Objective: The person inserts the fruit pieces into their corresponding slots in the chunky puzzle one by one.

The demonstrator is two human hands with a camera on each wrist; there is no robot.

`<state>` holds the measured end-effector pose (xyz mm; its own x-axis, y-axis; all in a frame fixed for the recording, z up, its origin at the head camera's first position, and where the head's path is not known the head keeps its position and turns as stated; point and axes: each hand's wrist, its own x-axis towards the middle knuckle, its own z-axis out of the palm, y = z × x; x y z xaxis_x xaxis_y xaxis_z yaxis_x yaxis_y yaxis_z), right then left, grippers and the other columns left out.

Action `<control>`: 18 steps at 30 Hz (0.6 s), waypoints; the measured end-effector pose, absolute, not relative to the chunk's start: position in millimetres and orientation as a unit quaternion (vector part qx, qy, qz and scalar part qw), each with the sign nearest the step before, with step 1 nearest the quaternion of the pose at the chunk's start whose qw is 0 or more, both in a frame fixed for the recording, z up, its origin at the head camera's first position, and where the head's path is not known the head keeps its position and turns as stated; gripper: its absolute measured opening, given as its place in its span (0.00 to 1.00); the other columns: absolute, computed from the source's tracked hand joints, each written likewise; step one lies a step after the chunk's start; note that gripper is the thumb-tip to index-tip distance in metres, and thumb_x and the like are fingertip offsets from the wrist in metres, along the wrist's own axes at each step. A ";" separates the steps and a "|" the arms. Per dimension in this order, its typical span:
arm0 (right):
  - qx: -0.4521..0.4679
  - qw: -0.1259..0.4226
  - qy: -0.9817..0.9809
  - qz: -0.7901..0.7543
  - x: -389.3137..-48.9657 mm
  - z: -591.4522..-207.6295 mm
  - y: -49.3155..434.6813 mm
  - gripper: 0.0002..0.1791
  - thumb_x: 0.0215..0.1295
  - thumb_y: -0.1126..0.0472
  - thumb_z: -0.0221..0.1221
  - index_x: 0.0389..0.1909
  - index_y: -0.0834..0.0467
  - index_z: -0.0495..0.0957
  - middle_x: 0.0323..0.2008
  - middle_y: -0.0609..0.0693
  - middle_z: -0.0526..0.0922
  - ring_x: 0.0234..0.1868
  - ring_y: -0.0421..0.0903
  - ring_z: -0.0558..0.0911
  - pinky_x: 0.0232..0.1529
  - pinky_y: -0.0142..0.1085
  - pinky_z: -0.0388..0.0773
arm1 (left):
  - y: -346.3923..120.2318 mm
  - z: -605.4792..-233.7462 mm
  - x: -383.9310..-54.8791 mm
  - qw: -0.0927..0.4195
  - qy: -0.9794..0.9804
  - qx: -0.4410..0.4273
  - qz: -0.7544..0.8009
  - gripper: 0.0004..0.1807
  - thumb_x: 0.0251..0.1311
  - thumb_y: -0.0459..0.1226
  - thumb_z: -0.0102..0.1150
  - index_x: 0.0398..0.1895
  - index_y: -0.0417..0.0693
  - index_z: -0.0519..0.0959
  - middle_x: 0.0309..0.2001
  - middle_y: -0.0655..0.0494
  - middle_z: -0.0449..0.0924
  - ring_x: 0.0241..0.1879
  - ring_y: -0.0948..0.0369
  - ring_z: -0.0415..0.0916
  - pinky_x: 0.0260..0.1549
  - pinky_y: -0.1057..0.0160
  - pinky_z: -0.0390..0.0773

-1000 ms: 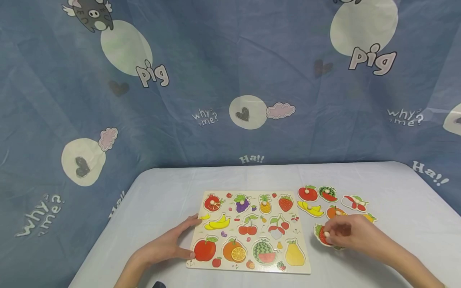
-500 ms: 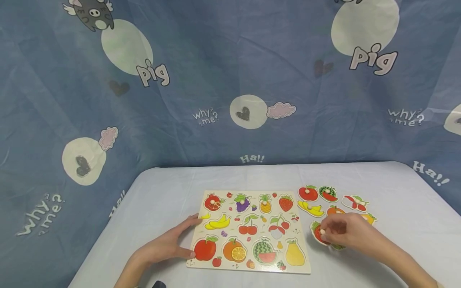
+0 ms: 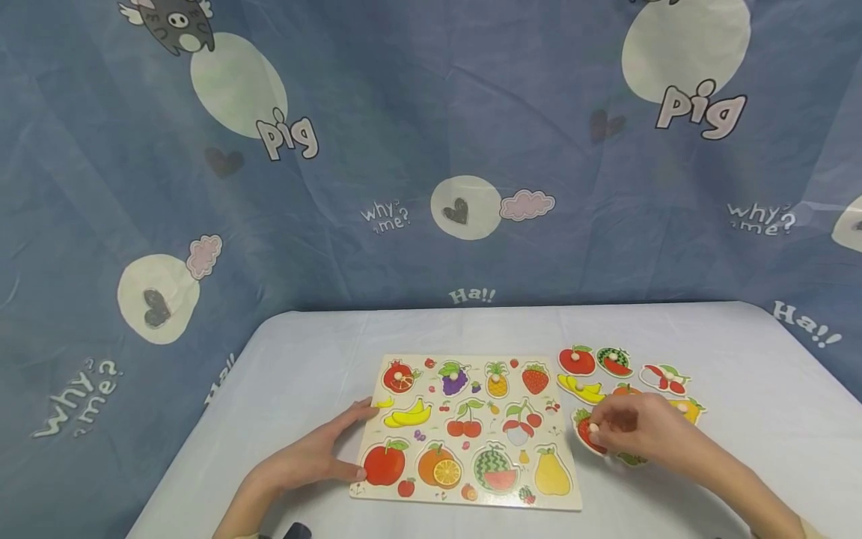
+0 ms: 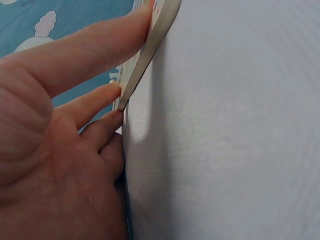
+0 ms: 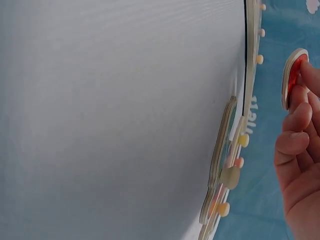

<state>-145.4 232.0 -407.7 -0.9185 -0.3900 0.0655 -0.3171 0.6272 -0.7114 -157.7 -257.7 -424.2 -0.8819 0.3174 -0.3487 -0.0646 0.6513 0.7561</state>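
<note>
A wooden fruit puzzle board (image 3: 491,434) lies flat on the table, with knobbed pomegranate (image 3: 399,376), grape (image 3: 453,379) and pineapple (image 3: 497,380) pieces in it. My left hand (image 3: 296,458) rests at the board's left side, thumb and fingertips touching its edge (image 4: 150,47). Just right of the board, my right hand (image 3: 643,430) pinches the strawberry puzzle piece (image 3: 583,425). In the right wrist view the strawberry piece (image 5: 289,82) is tilted and raised off the table. The right fingers partly cover it in the head view.
Loose apple (image 3: 576,361), watermelon (image 3: 614,362), banana (image 3: 581,389), red-fruit (image 3: 665,379), orange (image 3: 626,389) and pear (image 3: 688,409) pieces lie right of the board. A green-leaved piece (image 3: 631,459) shows partly under the right hand. White cloth (image 3: 316,359) covers the table; a blue curtain (image 3: 377,269) hangs behind.
My right hand has moved left, bringing the strawberry piece nearer the board's right edge. The left hand and the board hold their places.
</note>
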 end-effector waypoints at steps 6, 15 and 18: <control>-0.203 0.034 0.904 -0.374 -148.8 -407.0 227.9 0.06 0.59 0.59 0.68 0.31 0.44 0.81 0.24 0.38 0.78 0.27 0.37 0.77 0.28 0.31 0.76 | -257.8 -424.8 -158.2 0.231 0.877 0.074 0.415 0.48 0.42 0.40 0.77 0.71 0.61 0.66 0.77 0.51 0.51 0.73 0.45 0.46 0.64 0.30 0.47; -0.199 0.005 0.921 -0.334 -157.5 -404.3 220.3 0.09 0.57 0.62 0.68 0.28 0.43 0.80 0.22 0.35 0.77 0.26 0.36 0.74 0.25 0.30 0.74 | -258.6 -426.5 -159.6 0.232 0.875 0.084 0.416 0.48 0.43 0.42 0.77 0.71 0.61 0.65 0.77 0.50 0.50 0.73 0.44 0.46 0.64 0.30 0.46; -0.196 0.003 0.924 -0.330 -160.5 -403.9 218.3 0.09 0.57 0.61 0.68 0.28 0.43 0.80 0.22 0.35 0.77 0.26 0.36 0.74 0.25 0.30 0.73 | -258.5 -425.8 -159.4 0.233 0.876 0.084 0.414 0.48 0.43 0.41 0.77 0.71 0.61 0.65 0.77 0.50 0.50 0.73 0.45 0.46 0.64 0.30 0.46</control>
